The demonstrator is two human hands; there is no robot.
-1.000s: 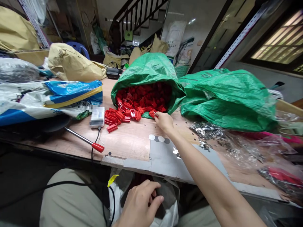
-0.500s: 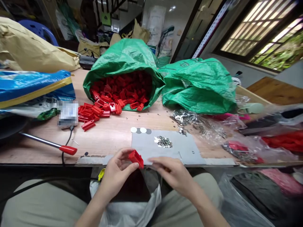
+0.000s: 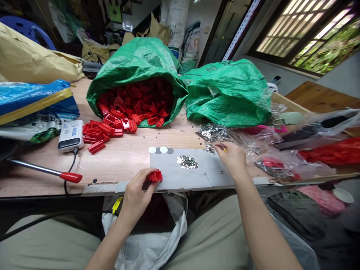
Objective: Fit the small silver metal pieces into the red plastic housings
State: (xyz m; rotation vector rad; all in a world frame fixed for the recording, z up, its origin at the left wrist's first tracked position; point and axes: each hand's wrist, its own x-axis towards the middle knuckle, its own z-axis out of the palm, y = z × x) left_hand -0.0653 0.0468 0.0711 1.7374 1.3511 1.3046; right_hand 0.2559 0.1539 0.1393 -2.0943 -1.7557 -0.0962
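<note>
My left hand (image 3: 137,193) pinches a small red plastic part (image 3: 155,175) at the near edge of the wooden table (image 3: 126,157). Farther right, my right hand (image 3: 233,157) is closed in a pinch on a thin yellow-tipped tool (image 3: 223,147), right by a heap of small shiny metal pieces (image 3: 211,132) on clear plastic. Between the hands, a little pile of the same metal pieces (image 3: 187,161) lies on a grey sheet (image 3: 194,173). An open green sack (image 3: 137,62) full of red parts (image 3: 135,103) lies behind, with more red parts (image 3: 102,131) spilled in front of it.
A second green sack (image 3: 227,92) lies right of the first. A white power bank (image 3: 71,134) with a cable and a red-handled metal rod (image 3: 45,171) sit left. Blue and brown bags fill the far left. A white plastic bag (image 3: 152,240) hangs between my knees.
My right hand fetched a red part from the sack and passed it to my left hand, then reached right to the metal pieces. The camera view has turned rightward.
</note>
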